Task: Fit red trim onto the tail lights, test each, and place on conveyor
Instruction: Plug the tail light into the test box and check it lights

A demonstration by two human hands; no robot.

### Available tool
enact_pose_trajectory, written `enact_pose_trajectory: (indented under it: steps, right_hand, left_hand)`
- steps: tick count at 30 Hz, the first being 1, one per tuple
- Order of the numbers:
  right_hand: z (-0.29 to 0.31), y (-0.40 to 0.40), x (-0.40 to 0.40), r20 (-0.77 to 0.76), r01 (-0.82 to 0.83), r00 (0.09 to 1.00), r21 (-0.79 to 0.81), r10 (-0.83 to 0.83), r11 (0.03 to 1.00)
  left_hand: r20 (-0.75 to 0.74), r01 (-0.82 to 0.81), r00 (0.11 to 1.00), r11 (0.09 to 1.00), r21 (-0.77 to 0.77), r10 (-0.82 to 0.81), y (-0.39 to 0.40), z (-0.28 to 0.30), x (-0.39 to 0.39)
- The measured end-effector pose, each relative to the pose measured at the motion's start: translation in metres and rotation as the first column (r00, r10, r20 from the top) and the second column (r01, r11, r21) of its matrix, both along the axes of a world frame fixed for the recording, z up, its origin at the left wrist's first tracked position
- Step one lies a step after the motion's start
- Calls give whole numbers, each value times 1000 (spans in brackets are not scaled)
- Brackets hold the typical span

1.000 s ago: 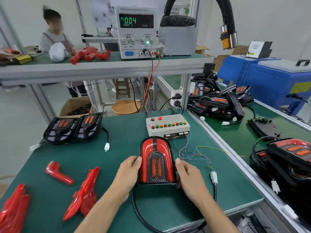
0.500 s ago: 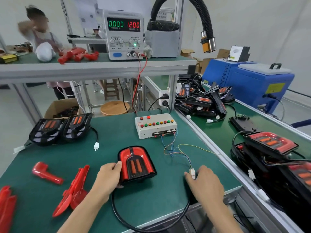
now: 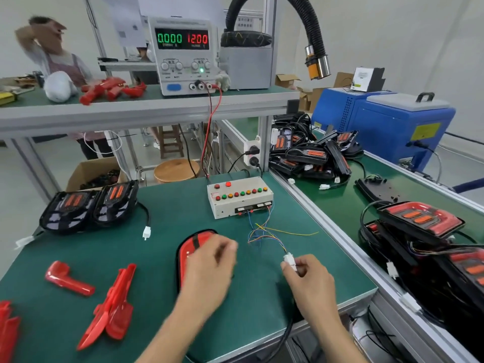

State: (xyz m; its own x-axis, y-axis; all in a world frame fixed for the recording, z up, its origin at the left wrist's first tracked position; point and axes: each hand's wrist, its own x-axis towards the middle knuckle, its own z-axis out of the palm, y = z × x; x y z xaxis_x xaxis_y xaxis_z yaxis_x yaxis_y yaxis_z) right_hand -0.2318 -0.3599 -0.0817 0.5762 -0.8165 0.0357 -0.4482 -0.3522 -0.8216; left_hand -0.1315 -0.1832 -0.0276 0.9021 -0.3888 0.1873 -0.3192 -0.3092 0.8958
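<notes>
Count from my feed: one trimmed tail light on the mat, two untrimmed lights far left. Right hand now pinches the tester's white connector; left hand has left the light's side and blurs above it, grip unclear.

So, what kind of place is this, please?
Most likely a factory assembly and test station for vehicle tail lights. A bench power supply sits on the shelf, a button test box on the green bench, and finished tail lights are piled on the conveyor.
</notes>
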Motion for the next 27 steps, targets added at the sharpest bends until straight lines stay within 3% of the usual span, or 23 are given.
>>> enact_pose_trajectory:
  steps: [2, 4, 7, 9, 11, 18, 23, 27]
  right_hand:
    - [5, 7, 2, 71, 6, 997, 33, -8, 999]
    - [10, 14, 3, 104, -5, 995, 32, 1, 999]
    - [17, 23, 4, 120, -21, 993, 23, 18, 1000]
    - [17, 25, 4, 131, -24, 991, 20, 21, 1000]
    - [15, 27, 6, 122, -25, 992, 22, 22, 999]
    - [9, 36, 14, 35, -33, 999, 0, 33, 999]
    - [12, 37, 12, 31, -17, 999, 19, 17, 1000]
    - [14, 37, 3, 15, -77, 997, 5, 77, 997]
  left_hand:
    - [-168, 164, 973, 986, 22, -158, -31, -9, -14]
    - [-395, 237, 881, 966, -106, -260, -56, -15, -26]
    - [-700, 65, 603, 898, -435, -382, -77, -17, -32]
    - [-777, -79, 467, 855, -513, -422, -80, -15, -32]
    - [-809, -145, 387, 837, -527, -443, -80, -15, -30]
    - [-893, -339, 220, 827, -448, -393, -85, -17, -24]
    - [-888, -378, 205, 803, -460, -412, -93, -20, -18]
    - [-907, -311, 238, 858, -410, -347, -90, -23, -26]
